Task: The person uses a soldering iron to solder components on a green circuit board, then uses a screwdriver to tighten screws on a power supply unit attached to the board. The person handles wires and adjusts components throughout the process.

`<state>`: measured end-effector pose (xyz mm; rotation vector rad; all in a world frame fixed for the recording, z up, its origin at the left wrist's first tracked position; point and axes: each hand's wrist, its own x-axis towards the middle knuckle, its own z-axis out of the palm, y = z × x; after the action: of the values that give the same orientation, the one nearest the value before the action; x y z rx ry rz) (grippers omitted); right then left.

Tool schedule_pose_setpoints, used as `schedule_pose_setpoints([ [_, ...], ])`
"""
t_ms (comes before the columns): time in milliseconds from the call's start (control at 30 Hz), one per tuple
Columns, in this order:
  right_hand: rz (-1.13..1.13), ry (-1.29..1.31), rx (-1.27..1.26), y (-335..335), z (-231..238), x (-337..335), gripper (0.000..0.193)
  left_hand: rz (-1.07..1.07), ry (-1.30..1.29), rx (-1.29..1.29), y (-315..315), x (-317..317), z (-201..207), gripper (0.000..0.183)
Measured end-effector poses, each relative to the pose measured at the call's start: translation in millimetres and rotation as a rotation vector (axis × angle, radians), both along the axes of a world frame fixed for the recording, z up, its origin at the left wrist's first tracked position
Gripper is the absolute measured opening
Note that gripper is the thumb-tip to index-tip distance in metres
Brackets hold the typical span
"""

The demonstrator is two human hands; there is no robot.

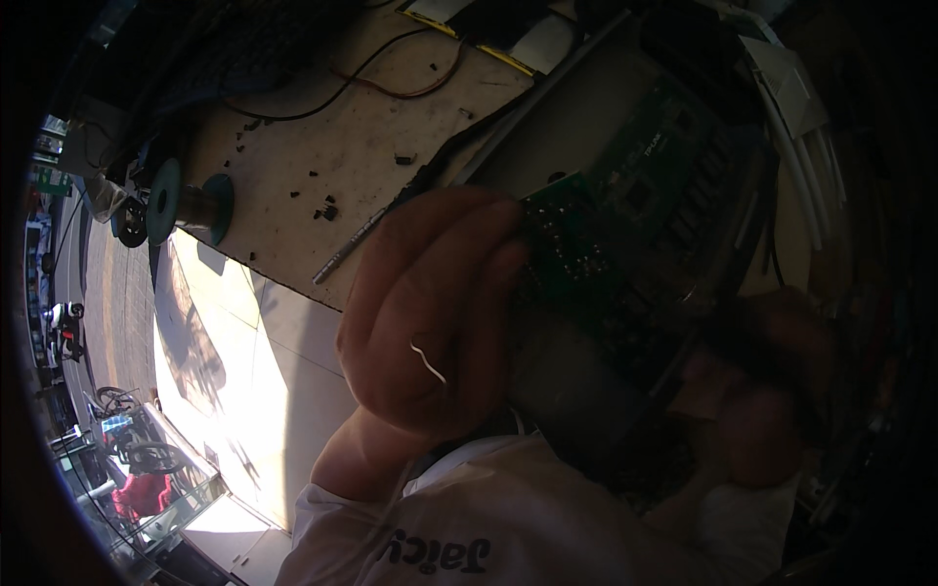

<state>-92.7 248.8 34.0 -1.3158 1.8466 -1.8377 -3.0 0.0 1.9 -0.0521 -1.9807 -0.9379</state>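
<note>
A pale, speckled tabletop (pixel 371 137) carries scattered small dark bits (pixel 328 207), with a dark cable (pixel 358 78) and a reddish wire (pixel 401 96) curving farther back. Near its front edge lie a slim silvery rod (pixel 348 247) and a green-flanged spool (pixel 195 208) (on its side).

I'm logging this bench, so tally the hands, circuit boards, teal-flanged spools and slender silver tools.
Hands: 2 (left hand, right hand)
Circuit boards: 2 (nearer board, farther board)
Teal-flanged spool: 1
Slender silver tool: 1
Total: 6

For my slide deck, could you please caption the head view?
Left hand holding a green circuit board near a workbench strewn with small dark scraps.
</note>
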Motion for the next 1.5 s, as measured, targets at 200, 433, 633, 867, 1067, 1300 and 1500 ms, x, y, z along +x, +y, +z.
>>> schedule_pose_setpoints([
  [200,-0.118,0.024,0.06,-1,5,10,0.049,-0.021,0.01,0.042,0,0,-1,0.021],
  [433,-0.133,-0.001,0.107,3,13,17,0.042,-0.063,0.098,0.157,3,-1,-10,0.02],
  [633,-0.116,0.124,0.091,8,7,8,0.04,-0.072,0.033,0.024,-2,1,-5,0.019],
  [867,-0.106,0.153,0.03,6,2,6,0.04,-0.077,0.025,-0.011,-4,0,-3,0.02],
  [1067,-0.152,0.16,0.065,8,3,9,0.041,-0.09,0.041,-0.022,-4,-3,-3,0.02],
  [1300,-0.175,0.125,0.1,11,5,12,0.04,-0.134,0.0,-0.079,-6,-2,-2,0.018],
  [1500,-0.18,0.155,0.068,7,2,11,0.04,-0.133,-0.021,-0.104,-9,-2,-2,0.018],
])
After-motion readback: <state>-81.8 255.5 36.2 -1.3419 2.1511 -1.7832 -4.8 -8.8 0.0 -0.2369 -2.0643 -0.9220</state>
